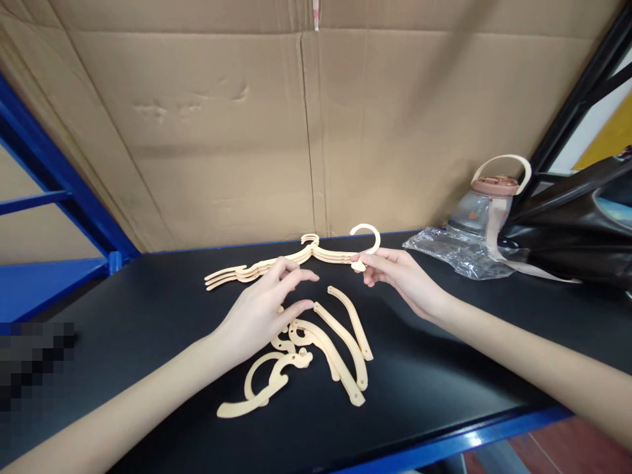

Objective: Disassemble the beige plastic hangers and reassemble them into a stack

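Note:
My right hand (pixel 390 270) pinches the lower end of a cream hanger hook (pixel 376 236), its curve pointing up. My left hand (pixel 269 296) is open above a loose pile of hanger parts, thumb tip at the upper end of a curved hanger arm (pixel 345 339). Another curved arm (pixel 353 316) lies to its right. Below my left hand, a notched hanger arm (pixel 276 378) overlaps a hook piece (pixel 251 375). Behind both hands rest several assembled hangers (pixel 296 255), stacked together; my hands cover parts of them.
A clear bottle (pixel 476 210) with a brown lid and strap stands at the back right, beside crumpled clear plastic (pixel 464 253) and a black bag (pixel 573 230). Cardboard (pixel 222 131) walls the back of the black table (pixel 434 395). A blue frame (pixel 64 178) rises at left.

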`<state>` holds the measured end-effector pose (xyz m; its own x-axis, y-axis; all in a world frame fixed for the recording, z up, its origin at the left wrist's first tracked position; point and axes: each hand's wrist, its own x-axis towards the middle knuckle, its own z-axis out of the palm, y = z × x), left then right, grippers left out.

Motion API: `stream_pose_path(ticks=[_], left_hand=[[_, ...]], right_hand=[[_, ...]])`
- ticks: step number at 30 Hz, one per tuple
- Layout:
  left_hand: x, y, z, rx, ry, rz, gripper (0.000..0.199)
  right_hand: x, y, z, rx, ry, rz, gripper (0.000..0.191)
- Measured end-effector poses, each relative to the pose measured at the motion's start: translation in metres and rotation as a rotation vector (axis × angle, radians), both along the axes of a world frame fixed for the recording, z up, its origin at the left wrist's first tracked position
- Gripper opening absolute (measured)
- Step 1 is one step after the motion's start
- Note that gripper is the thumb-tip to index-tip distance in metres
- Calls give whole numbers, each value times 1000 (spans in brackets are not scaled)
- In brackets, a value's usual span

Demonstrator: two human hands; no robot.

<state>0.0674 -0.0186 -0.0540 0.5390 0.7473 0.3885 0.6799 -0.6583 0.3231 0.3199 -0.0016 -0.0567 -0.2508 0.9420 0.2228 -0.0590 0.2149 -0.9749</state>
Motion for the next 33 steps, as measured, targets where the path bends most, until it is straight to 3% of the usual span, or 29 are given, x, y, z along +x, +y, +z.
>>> stream_pose_path(ticks=[5,10,13,18,24,33], left_hand=[[12,18,5,-41,285,-242,23],[24,20,16,-79,378,-316,17],[22,17,28,-263,234,-311,10],[9,12,41,-562,-234,-215,8],[3,7,31,-545,-589,-65,15],[3,7,24,-518,-639,81,21]], right_hand=[[-1,-2,2,1,-16,-9,27],[0,-2,1,-24,-3,3,25],[0,-2,1,-37,-3,25,24],[-3,-4,3,-67,-47,54,24],[-6,-9,3,-59,-65,99,22],[-7,-11,4,-72,28,207,22]])
